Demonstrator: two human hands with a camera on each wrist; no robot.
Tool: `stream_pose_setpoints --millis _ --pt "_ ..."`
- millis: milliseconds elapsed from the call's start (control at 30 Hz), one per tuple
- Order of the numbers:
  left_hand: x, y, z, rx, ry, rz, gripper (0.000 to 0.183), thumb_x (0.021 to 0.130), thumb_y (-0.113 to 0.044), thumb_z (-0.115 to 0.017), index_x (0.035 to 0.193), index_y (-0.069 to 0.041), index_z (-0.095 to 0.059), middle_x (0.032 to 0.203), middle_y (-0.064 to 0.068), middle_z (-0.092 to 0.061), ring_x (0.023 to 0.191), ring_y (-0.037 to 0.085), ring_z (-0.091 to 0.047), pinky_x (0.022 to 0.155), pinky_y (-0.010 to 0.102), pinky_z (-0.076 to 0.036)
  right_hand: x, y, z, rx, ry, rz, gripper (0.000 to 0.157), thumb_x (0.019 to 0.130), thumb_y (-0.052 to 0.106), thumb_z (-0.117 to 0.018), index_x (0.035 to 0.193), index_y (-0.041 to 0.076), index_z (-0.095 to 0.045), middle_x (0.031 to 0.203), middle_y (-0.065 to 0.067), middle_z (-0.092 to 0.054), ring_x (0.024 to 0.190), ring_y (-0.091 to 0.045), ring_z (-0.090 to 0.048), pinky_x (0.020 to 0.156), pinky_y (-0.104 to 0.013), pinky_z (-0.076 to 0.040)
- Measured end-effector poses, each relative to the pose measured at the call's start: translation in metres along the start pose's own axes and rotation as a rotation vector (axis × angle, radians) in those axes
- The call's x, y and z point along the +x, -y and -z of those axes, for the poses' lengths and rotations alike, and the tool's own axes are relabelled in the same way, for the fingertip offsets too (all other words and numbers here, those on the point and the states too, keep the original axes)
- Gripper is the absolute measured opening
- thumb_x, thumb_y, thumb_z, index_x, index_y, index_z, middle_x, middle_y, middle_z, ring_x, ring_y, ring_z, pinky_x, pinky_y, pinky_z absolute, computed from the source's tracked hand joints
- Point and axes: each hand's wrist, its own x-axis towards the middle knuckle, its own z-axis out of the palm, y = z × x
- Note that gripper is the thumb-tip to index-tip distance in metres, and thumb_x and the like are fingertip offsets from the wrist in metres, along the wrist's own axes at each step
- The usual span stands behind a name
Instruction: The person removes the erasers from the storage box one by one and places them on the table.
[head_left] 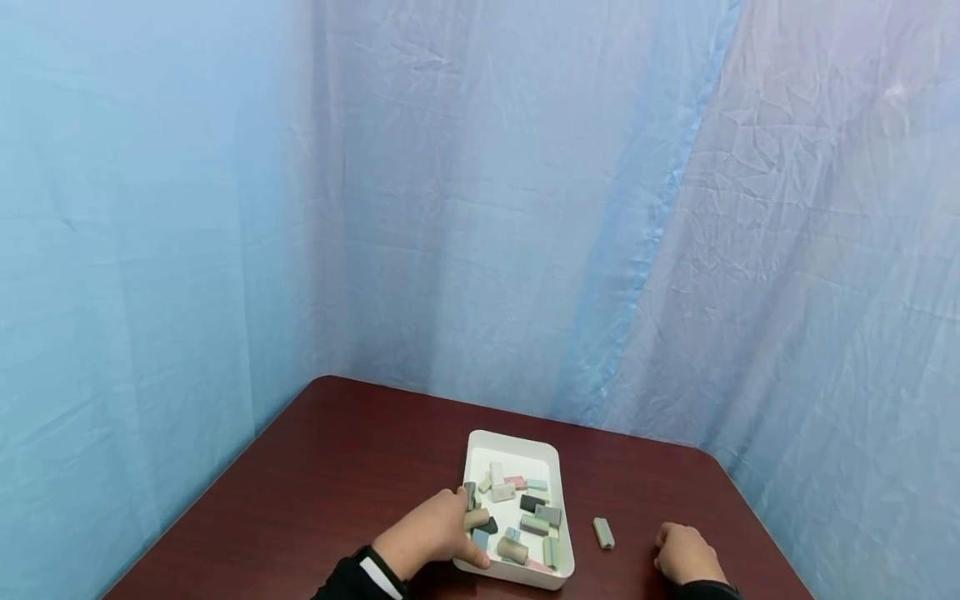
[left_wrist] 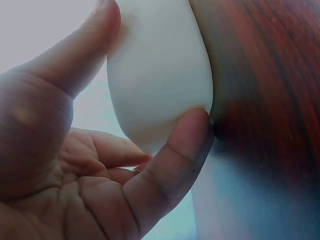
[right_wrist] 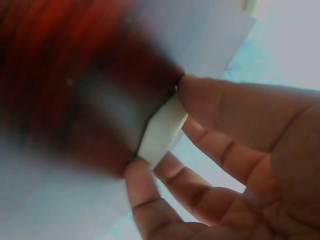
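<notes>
A white plastic tray (head_left: 555,492) stands on the dark red-brown table, holding several small eraser-like blocks in grey, green, pink and beige. My left hand (head_left: 432,533) is at its left side, and in the left wrist view the thumb and fingers grip the tray's rounded wall (left_wrist: 160,70). My right hand (head_left: 686,552) is low over the table, right of the tray. Between its thumb and fingertips it pinches a small white block (right_wrist: 162,127), seen in the right wrist view and hidden by the hand in the head view.
One loose pale grey-green block (head_left: 603,533) lies on the table (head_left: 360,458) between the tray and my right hand. Light blue curtains (head_left: 480,208) hang behind and at both sides of the table.
</notes>
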Motion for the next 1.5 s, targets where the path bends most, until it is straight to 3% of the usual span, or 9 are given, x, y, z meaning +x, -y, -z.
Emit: stream_pose_setpoints --millis 100,267,333,633,767,900,1167,1367,1500 --pt "0.0 0.0 -0.001 -0.002 0.019 0.009 0.116 0.072 -0.052 -0.097 0.157 0.007 -0.044 0.153 0.029 -0.055 0.14 0.04 -0.058 0.111 0.054 -0.051 0.0 0.003 -0.001 -0.018 0.029 -0.02 0.013 0.093 0.007 -0.076 0.097 0.001 -0.066 0.093 -0.016 -0.066 0.088 -0.034 -0.06 0.086 -0.057 -0.046" --pt "0.0 0.001 -0.002 -0.002 0.035 0.016 0.115 0.073 -0.051 -0.097 0.158 0.006 -0.044 0.152 0.027 -0.056 0.138 0.039 -0.059 0.109 0.054 -0.053 -0.004 0.031 0.011 -0.032 0.026 -0.02 0.055 0.097 0.027 -0.078 0.133 -0.01 -0.062 0.12 -0.033 -0.063 0.114 -0.056 -0.055 0.096 -0.07 -0.045" --pt "0.0 0.001 -0.001 -0.003 0.031 0.014 0.115 0.073 -0.051 -0.097 0.158 0.006 -0.044 0.152 0.028 -0.055 0.138 0.04 -0.059 0.108 0.054 -0.053 -0.007 0.049 0.018 -0.011 0.0 -0.003 0.062 0.097 0.031 -0.078 0.139 -0.01 -0.059 0.127 -0.036 -0.06 0.118 -0.059 -0.053 0.096 -0.071 -0.046" --pt "0.0 0.0 0.001 0.02 0.022 0.004 0.114 0.074 -0.052 -0.096 0.157 0.006 -0.044 0.153 0.029 -0.055 0.14 0.04 -0.058 0.11 0.054 -0.052 -0.045 0.142 0.026 0.112 -0.061 0.151 0.053 0.096 0.038 -0.079 0.136 0.004 -0.067 0.131 -0.025 -0.063 0.12 -0.049 -0.063 0.093 -0.063 -0.054" --pt "-0.001 0.0 0.002 0.023 0.011 -0.009 0.113 0.073 -0.052 -0.096 0.156 0.007 -0.046 0.151 0.03 -0.056 0.137 0.041 -0.06 0.108 0.054 -0.053 -0.055 0.175 0.009 0.127 -0.042 0.273 0.044 0.095 0.034 -0.081 0.13 0.008 -0.07 0.124 -0.019 -0.067 0.111 -0.039 -0.068 0.089 -0.058 -0.056" --pt "-0.004 0.001 0.002 0.024 0.002 -0.011 0.112 0.073 -0.052 -0.097 0.154 0.009 -0.047 0.148 0.032 -0.058 0.134 0.043 -0.061 0.106 0.055 -0.054 -0.059 0.197 -0.013 0.145 0.033 0.403 0.042 0.096 0.032 -0.08 0.127 0.006 -0.071 0.124 -0.019 -0.069 0.109 -0.039 -0.069 0.086 -0.058 -0.057" --pt "-0.002 0.003 0.002 0.019 0.011 -0.01 0.116 0.074 -0.053 -0.096 0.156 0.01 -0.043 0.149 0.032 -0.056 0.135 0.042 -0.06 0.106 0.056 -0.053 -0.046 0.215 -0.039 0.071 0.087 0.45 0.036 0.095 0.03 -0.079 0.124 0.009 -0.075 0.119 -0.013 -0.073 0.109 -0.035 -0.07 0.088 -0.056 -0.058" --pt "-0.002 0.002 -0.001 0.012 0.019 -0.002 0.116 0.073 -0.052 -0.097 0.156 0.009 -0.044 0.147 0.031 -0.058 0.131 0.041 -0.063 0.104 0.055 -0.054 -0.039 0.215 -0.049 0.138 0.194 0.453 0.029 0.093 0.022 -0.08 0.119 0.01 -0.079 0.106 -0.006 -0.078 0.088 -0.024 -0.073 0.078 -0.049 -0.06" --pt "-0.001 0.0 0.001 0.025 0.01 0.002 0.116 0.073 -0.052 -0.097 0.156 0.009 -0.044 0.146 0.031 -0.059 0.129 0.039 -0.064 0.104 0.054 -0.055 -0.033 0.214 -0.051 0.14 0.182 0.435 0.017 0.092 0.016 -0.079 0.109 0.012 -0.081 0.101 -0.003 -0.078 0.082 -0.019 -0.07 0.073 -0.044 -0.058"
